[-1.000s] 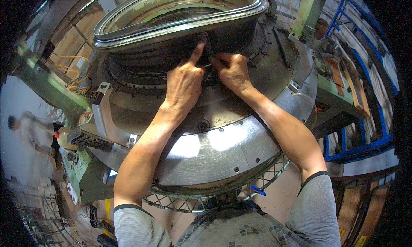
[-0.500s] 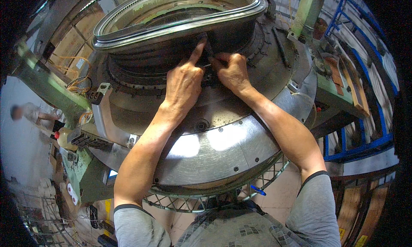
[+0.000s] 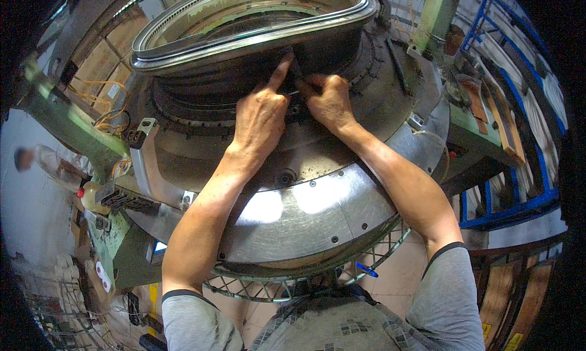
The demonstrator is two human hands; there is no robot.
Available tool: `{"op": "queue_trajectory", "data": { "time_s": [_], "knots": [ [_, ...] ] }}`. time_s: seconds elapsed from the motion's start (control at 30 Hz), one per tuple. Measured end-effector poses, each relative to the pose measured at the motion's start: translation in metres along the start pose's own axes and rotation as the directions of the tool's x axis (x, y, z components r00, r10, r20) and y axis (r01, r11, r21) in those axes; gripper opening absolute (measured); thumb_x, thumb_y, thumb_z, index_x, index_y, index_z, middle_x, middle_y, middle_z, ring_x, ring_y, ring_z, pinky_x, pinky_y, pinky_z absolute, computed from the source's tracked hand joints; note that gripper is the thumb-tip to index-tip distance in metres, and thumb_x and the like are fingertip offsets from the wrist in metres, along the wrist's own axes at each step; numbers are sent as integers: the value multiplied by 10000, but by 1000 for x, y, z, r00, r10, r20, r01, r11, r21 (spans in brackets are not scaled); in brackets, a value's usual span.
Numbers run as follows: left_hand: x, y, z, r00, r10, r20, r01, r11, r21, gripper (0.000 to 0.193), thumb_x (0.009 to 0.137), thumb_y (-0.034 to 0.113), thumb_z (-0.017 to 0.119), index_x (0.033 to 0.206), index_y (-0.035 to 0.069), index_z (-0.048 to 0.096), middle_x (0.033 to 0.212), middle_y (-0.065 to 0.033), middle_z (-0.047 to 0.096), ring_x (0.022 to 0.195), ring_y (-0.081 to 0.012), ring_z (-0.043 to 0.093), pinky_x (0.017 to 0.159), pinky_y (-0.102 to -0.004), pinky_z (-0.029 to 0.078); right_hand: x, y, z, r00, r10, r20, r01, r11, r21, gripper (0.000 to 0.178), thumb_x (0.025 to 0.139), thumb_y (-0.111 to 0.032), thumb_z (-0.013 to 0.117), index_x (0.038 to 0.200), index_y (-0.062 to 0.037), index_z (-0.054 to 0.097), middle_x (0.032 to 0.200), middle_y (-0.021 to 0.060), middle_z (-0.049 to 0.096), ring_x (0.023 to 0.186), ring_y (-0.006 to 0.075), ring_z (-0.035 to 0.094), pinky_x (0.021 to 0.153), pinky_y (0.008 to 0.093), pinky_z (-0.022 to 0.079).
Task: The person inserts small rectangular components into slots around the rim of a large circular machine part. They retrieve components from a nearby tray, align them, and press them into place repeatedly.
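Note:
My left hand (image 3: 262, 119) reaches to a dark cylinder wall (image 3: 226, 76) below a shiny metal ring (image 3: 256, 37). Its index finger is stretched out, with the tip pressed near the top of a thin dark strip (image 3: 295, 65); the other fingers are curled, and the thumb is hidden. Just to the right, my right hand (image 3: 329, 101) is closed in a pinch at the strip's lower end. What the strip is cannot be made out against the dark wall. Both hands are over the round metal bed (image 3: 293, 150) of a large machine.
A black rod (image 3: 398, 64) lies on the bed to the right. An upright metal bracket (image 3: 143, 156) stands at the left, by a green machine arm (image 3: 79, 125). Blue racking (image 3: 531, 107) with white rolls is at far right. Another person (image 3: 52, 162) is at far left.
Both hands stay at nearly the same spot on the cylinder wall, with only a very slight shift. The person at far left has changed posture a little.

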State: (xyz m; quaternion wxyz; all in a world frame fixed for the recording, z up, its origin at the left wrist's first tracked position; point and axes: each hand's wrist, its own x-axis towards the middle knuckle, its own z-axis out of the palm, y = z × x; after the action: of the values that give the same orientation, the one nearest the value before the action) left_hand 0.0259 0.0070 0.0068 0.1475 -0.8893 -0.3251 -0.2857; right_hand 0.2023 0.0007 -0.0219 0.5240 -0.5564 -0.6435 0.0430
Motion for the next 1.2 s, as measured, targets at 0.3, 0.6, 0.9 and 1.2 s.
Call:
{"op": "queue_trajectory", "data": {
  "time_s": [0.3, 0.6, 0.9, 1.2],
  "knots": [
    [0, -1, 5, 1000, 2, -11, -2, 1000, 11, 312, 699, -100, 575, 941, -10, 749, 1527, -175, 440, 891, -370, 718, 770, -407, 619, 0, 0, 1, 1000, -21, -18, 21, 1000, -2, 215, 864, -193, 732, 928, 11, 757, 801, 230, 716, 683, 214, 724, 622, 361, 532],
    [0, -2, 6, 999, 10, -54, -11, 1000, -26, 202, 708, -86, 610, 849, -49, 749, 1555, -136, 413, 833, -348, 733, 714, -410, 633, -1, -1, 1, 1000, 0, -12, 0, 1000, -2, 197, 859, -180, 726, 911, 7, 759, 798, 225, 717, 690, 210, 727, 636, 360, 535],
    [5, -3, -7, 1000, -14, 25, 12, 998, 66, 618, 756, -56, 586, 1352, 103, 552, 1033, -216, 657, 717, -361, 713, 661, -439, 610, -3, -11, 1, 999, -31, -20, 28, 991, -127, 176, 836, -167, 706, 843, 4, 744, 781, 250, 684, 689, 320, 725, 639, 406, 530],
    [8, -44, -27, 977, 146, 159, -168, 976, 136, 939, 788, -58, 551, 1608, 214, 184, 720, -197, 674, 660, -360, 680, 607, -454, 583, -4, -14, 12, 997, 62, -38, -61, 997, 43, 291, 861, -296, 761, 828, -7, 752, 750, 155, 733, 653, 227, 703, 646, 392, 521]
  ]
}}
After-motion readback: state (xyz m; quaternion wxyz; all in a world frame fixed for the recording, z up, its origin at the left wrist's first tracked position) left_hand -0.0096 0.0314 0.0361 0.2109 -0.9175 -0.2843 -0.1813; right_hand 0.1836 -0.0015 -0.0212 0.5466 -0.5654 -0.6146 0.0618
